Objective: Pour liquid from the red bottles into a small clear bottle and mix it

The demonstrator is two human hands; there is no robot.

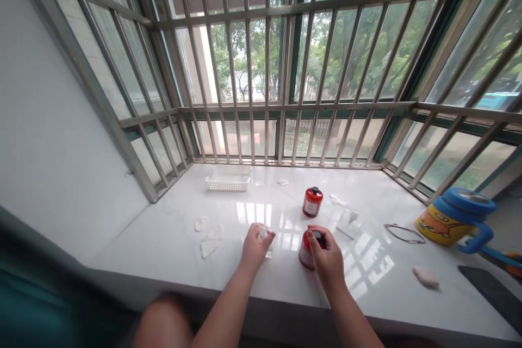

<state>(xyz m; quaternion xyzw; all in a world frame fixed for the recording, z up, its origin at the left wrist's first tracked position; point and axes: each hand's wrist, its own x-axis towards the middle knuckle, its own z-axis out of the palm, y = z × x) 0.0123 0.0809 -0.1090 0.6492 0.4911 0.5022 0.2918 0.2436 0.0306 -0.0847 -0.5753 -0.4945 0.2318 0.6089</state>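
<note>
My left hand (253, 244) is closed around a small clear container (269, 252) with a whitish top, low over the white sill; most of it is hidden by my fingers. My right hand (327, 255) grips the top of a red bottle (305, 253) with a dark cap, thumb and fingers around the cap. Just behind stands a second red bottle (312, 203), upright, with a black cap and a pale label. Left of my left hand lie several flat, thin white pieces (210, 246). A clear box-like piece (348, 223) is right of the bottles.
A white perforated basket (228, 182) stands at the back left. On the right are a blue and yellow mug (452, 215), a dark cord loop (403, 234), a pinkish lump (426, 277) and a dark flat slab (491, 293). Metal window bars (267, 87) enclose the sill.
</note>
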